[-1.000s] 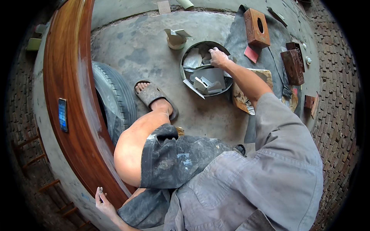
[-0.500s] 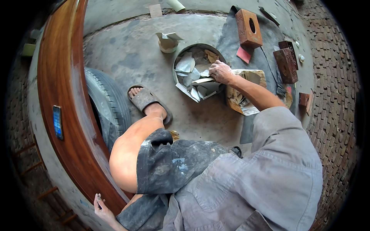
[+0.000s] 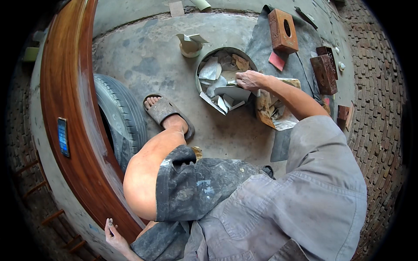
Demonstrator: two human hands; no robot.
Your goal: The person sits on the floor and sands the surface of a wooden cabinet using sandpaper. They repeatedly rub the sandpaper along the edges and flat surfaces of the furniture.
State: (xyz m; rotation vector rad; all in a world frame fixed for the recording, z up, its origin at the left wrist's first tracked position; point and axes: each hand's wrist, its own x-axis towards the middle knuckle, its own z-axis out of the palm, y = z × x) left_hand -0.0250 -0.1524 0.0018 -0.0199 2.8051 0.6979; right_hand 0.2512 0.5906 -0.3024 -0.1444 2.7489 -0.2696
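Head view, A: right hand [image 3: 251, 81]?
B: In the far tub [image 3: 244, 55], over scraps [image 3: 209, 68]; fingers bent, cannot tell whether grip clamps any.
A: Progress?
B: No scrap held clear; many lie inside.
A: Left hand [image 3: 116, 239]?
B: Near left, by wooden plank [image 3: 63, 95]; loosely curled, hold unclear.

So the floor [image 3: 217, 139] here is bare grey concrete, pretty blotchy, with darker stains [image 3: 146, 67] mostly toward the upper left. There's a rough, dark crack [image 3: 152, 20] curving across the far end. Down the right side it's all rows of small brownish bricks [image 3: 374, 108], can't tell if that's wall or paving, and dimmer brickwork [image 3: 19, 113] on the far left too. Some orange-brown rungs [image 3: 52, 217] lower left. Light's soft, with gentle shadows.
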